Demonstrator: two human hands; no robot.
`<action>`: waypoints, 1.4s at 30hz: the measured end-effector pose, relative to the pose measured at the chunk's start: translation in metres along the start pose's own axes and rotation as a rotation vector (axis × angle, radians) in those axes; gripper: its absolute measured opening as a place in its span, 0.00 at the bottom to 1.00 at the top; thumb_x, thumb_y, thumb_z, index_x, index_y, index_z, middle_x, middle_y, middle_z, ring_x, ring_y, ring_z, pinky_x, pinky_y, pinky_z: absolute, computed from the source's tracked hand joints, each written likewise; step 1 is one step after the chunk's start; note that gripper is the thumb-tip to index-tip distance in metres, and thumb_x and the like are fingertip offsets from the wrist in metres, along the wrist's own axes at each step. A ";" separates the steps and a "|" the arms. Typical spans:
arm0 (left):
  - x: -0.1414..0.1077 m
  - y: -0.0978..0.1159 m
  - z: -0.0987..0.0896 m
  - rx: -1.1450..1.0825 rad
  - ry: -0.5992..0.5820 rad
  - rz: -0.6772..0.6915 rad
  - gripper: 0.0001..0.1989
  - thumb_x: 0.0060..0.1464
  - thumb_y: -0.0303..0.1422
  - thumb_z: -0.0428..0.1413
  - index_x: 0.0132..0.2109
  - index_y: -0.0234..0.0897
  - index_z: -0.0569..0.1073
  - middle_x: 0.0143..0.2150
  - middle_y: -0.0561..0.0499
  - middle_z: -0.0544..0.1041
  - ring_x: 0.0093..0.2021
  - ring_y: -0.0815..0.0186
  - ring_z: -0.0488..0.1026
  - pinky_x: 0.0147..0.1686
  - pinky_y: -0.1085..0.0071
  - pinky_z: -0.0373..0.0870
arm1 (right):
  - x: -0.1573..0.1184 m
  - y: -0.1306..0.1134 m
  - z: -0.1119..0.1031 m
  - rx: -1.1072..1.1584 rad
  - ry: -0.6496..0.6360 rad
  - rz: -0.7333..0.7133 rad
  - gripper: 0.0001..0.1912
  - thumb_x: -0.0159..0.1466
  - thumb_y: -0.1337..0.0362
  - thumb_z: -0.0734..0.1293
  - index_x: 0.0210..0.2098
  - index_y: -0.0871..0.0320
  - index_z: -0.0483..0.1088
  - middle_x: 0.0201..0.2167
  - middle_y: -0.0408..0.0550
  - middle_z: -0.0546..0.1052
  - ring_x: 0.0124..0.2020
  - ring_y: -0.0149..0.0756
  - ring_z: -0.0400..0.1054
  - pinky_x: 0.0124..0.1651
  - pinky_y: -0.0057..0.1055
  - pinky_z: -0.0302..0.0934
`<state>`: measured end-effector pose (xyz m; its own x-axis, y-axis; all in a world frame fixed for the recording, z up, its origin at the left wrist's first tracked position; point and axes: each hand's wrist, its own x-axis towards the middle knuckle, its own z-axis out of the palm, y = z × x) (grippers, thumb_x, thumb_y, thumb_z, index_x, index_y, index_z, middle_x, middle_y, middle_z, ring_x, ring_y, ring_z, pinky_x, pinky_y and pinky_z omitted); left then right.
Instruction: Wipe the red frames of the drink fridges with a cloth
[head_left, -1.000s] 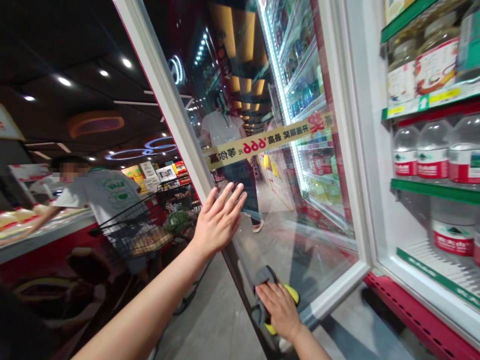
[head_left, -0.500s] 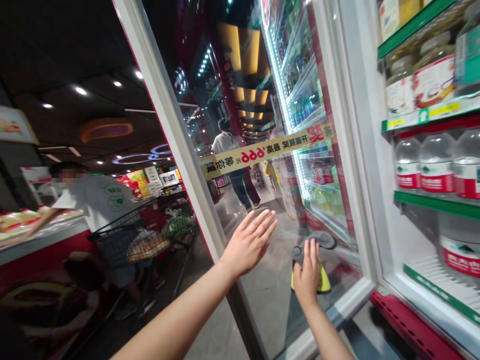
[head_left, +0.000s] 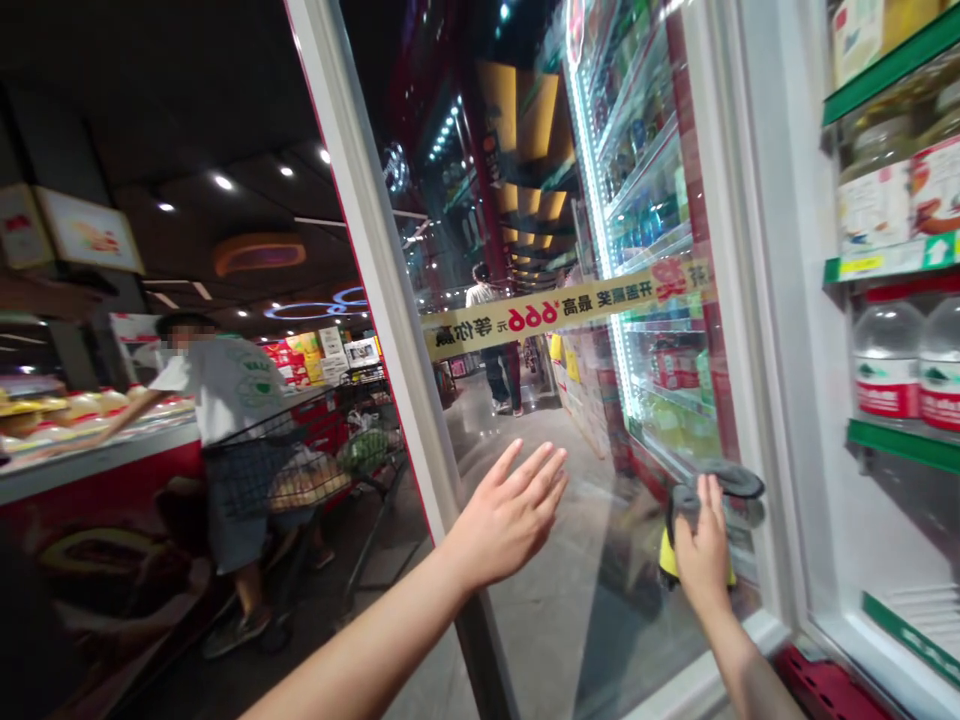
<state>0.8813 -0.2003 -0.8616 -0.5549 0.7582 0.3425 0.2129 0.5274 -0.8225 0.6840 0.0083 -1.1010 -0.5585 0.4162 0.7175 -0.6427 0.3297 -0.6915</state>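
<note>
A glass cooler door with a white frame stands swung open in front of me. My left hand is spread flat at the glass near the frame on the left, holding nothing. Lower down on the right, my right hand presses a grey-and-yellow cloth to the pane, fingers together and extended over it. The cloth's yellow part hangs below the fingers, and my hand hides its middle. A yellow printed strip with reversed lettering crosses the glass above both hands.
Green-edged cooler shelves with bottles are on the right. To the left, a person leans over a produce counter beside a loaded shopping cart. Another person appears in the glass.
My right hand has slid the cloth right across the pane, toward the frame. My left hand stays near the left frame. The view has turned left, and the person in the glass appears smaller.
</note>
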 end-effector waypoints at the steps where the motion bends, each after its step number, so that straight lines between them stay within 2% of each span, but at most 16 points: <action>1: -0.001 0.000 0.001 0.003 0.007 0.007 0.24 0.66 0.37 0.50 0.66 0.37 0.67 0.72 0.44 0.61 0.74 0.56 0.53 0.74 0.50 0.40 | -0.002 0.007 -0.004 -0.004 0.001 0.023 0.37 0.67 0.62 0.56 0.74 0.62 0.48 0.75 0.60 0.49 0.75 0.54 0.42 0.74 0.56 0.41; 7: -0.004 -0.015 0.016 0.063 0.040 0.048 0.20 0.66 0.35 0.50 0.62 0.36 0.72 0.71 0.45 0.64 0.72 0.55 0.57 0.74 0.49 0.40 | -0.015 0.075 -0.021 -0.081 -0.055 0.099 0.37 0.68 0.57 0.56 0.74 0.62 0.48 0.75 0.59 0.48 0.75 0.56 0.41 0.74 0.56 0.41; 11: -0.011 -0.013 0.040 0.111 0.045 0.002 0.23 0.65 0.32 0.51 0.65 0.37 0.69 0.72 0.47 0.61 0.73 0.58 0.56 0.75 0.53 0.39 | -0.011 0.085 -0.014 -0.108 -0.058 0.050 0.38 0.68 0.57 0.57 0.74 0.60 0.46 0.75 0.59 0.47 0.75 0.59 0.40 0.73 0.61 0.42; 13: -0.022 0.007 0.057 0.109 0.057 -0.134 0.26 0.64 0.31 0.51 0.67 0.40 0.66 0.73 0.49 0.60 0.73 0.59 0.54 0.75 0.53 0.34 | -0.017 0.073 -0.004 -0.139 -0.025 -0.020 0.39 0.68 0.59 0.58 0.75 0.59 0.42 0.76 0.58 0.44 0.75 0.60 0.38 0.71 0.64 0.43; 15: -0.037 0.039 0.076 0.096 0.069 -0.322 0.28 0.63 0.32 0.51 0.69 0.41 0.64 0.72 0.49 0.62 0.74 0.59 0.52 0.75 0.52 0.30 | -0.032 0.053 0.009 -0.192 -0.038 -0.152 0.41 0.67 0.64 0.58 0.75 0.56 0.39 0.76 0.55 0.41 0.75 0.60 0.36 0.70 0.66 0.45; 18: -0.065 0.093 0.096 0.076 0.059 -0.524 0.29 0.63 0.38 0.52 0.70 0.41 0.63 0.71 0.48 0.63 0.76 0.59 0.46 0.75 0.52 0.27 | -0.057 0.029 0.019 -0.292 -0.204 -0.453 0.47 0.63 0.72 0.60 0.76 0.50 0.35 0.77 0.48 0.42 0.75 0.57 0.41 0.70 0.61 0.52; 21: -0.089 0.126 0.103 0.059 0.035 -0.580 0.32 0.62 0.46 0.53 0.69 0.43 0.64 0.72 0.51 0.62 0.77 0.61 0.38 0.75 0.55 0.26 | -0.061 0.039 0.008 -0.356 -0.401 -0.680 0.52 0.58 0.77 0.60 0.75 0.44 0.36 0.75 0.41 0.50 0.72 0.49 0.53 0.69 0.51 0.58; 23: -0.100 0.133 0.103 0.056 0.023 -0.578 0.34 0.59 0.50 0.56 0.69 0.45 0.64 0.72 0.53 0.61 0.77 0.63 0.35 0.74 0.59 0.25 | -0.050 0.064 -0.011 -0.386 -0.430 -0.637 0.53 0.58 0.78 0.59 0.75 0.45 0.34 0.75 0.43 0.52 0.72 0.48 0.53 0.69 0.50 0.57; 27: -0.109 0.131 0.098 0.053 0.028 -0.563 0.37 0.56 0.51 0.59 0.69 0.46 0.65 0.72 0.53 0.61 0.77 0.66 0.32 0.74 0.60 0.24 | -0.030 0.108 -0.038 -0.343 -0.255 -0.273 0.48 0.63 0.72 0.59 0.75 0.55 0.29 0.76 0.56 0.41 0.75 0.57 0.39 0.71 0.58 0.51; 29: -0.109 0.131 0.096 0.041 0.043 -0.556 0.37 0.56 0.51 0.59 0.69 0.46 0.64 0.72 0.53 0.60 0.77 0.66 0.33 0.74 0.60 0.24 | -0.037 0.105 -0.035 -0.299 -0.228 -0.241 0.48 0.63 0.72 0.58 0.75 0.54 0.28 0.77 0.56 0.38 0.75 0.59 0.36 0.70 0.61 0.50; 31: -0.109 0.133 0.093 0.033 0.062 -0.553 0.36 0.57 0.50 0.59 0.69 0.46 0.64 0.72 0.53 0.60 0.77 0.66 0.34 0.74 0.61 0.25 | -0.052 0.084 -0.023 -0.277 -0.266 -0.346 0.49 0.61 0.75 0.58 0.75 0.51 0.30 0.77 0.52 0.39 0.75 0.58 0.35 0.70 0.62 0.51; 33: -0.108 0.135 0.091 0.025 0.081 -0.556 0.36 0.58 0.49 0.58 0.70 0.46 0.63 0.72 0.52 0.61 0.77 0.65 0.36 0.74 0.61 0.26 | -0.062 0.054 -0.009 -0.276 -0.341 -0.500 0.52 0.56 0.78 0.57 0.75 0.50 0.32 0.76 0.48 0.43 0.75 0.55 0.38 0.70 0.58 0.54; 35: -0.108 0.136 0.090 0.015 0.091 -0.559 0.36 0.58 0.49 0.58 0.70 0.46 0.63 0.72 0.52 0.62 0.77 0.64 0.38 0.74 0.61 0.26 | -0.057 0.030 -0.002 -0.279 -0.424 -0.646 0.53 0.56 0.79 0.57 0.75 0.48 0.32 0.76 0.46 0.47 0.75 0.50 0.44 0.70 0.53 0.56; 37: -0.109 0.137 0.089 0.002 0.090 -0.564 0.37 0.58 0.49 0.59 0.70 0.46 0.62 0.71 0.52 0.62 0.77 0.64 0.40 0.74 0.62 0.26 | -0.039 0.021 -0.003 -0.291 -0.432 -0.687 0.53 0.57 0.79 0.57 0.75 0.49 0.32 0.75 0.47 0.49 0.74 0.48 0.48 0.70 0.50 0.56; 39: -0.109 0.138 0.089 -0.012 0.083 -0.560 0.37 0.58 0.49 0.59 0.71 0.47 0.60 0.71 0.52 0.62 0.76 0.64 0.43 0.74 0.63 0.27 | -0.018 0.032 -0.011 -0.300 -0.384 -0.607 0.51 0.58 0.78 0.57 0.76 0.51 0.33 0.75 0.49 0.48 0.74 0.49 0.47 0.70 0.51 0.54; 42: -0.109 0.141 0.088 -0.037 0.075 -0.564 0.37 0.59 0.49 0.58 0.72 0.47 0.58 0.72 0.52 0.61 0.76 0.64 0.45 0.74 0.62 0.27 | -0.009 0.085 -0.030 -0.269 -0.254 -0.335 0.44 0.62 0.71 0.57 0.75 0.58 0.40 0.74 0.56 0.51 0.74 0.53 0.45 0.71 0.54 0.49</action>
<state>0.9005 -0.2421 -1.0547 -0.5329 0.3798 0.7562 -0.0710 0.8704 -0.4872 0.6501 0.0584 -1.1685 -0.4759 0.0415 0.8785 -0.6695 0.6307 -0.3925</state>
